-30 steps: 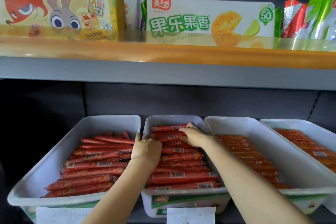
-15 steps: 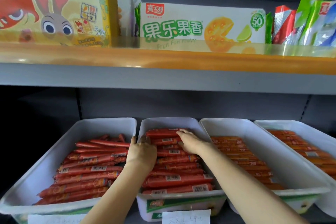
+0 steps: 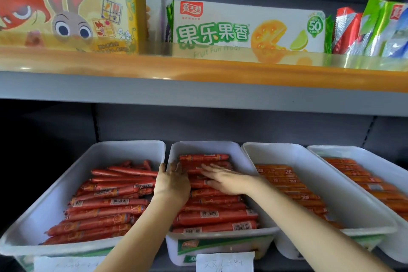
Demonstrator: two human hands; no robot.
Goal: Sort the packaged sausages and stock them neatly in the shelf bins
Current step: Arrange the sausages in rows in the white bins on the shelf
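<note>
1. A grey metal store shelf (image 3: pixel 198 93) with an orange edge strip stood above a row of white plastic bins.
2. The right hand (image 3: pixel 225 180) lay with fingers straight and flat on the red packaged sausages (image 3: pixel 212 214) in the second white bin (image 3: pixel 220 247).
3. The left hand (image 3: pixel 173 181) rested at that bin's left wall, fingers relaxed, gripping nothing.
4. Neighbouring bins held more sausages.

Right hand fingers (image 3: pixel 212 169) motion-blurred, paper label (image 3: pixel 225 261) seemingly handwritten, cut off below
</note>
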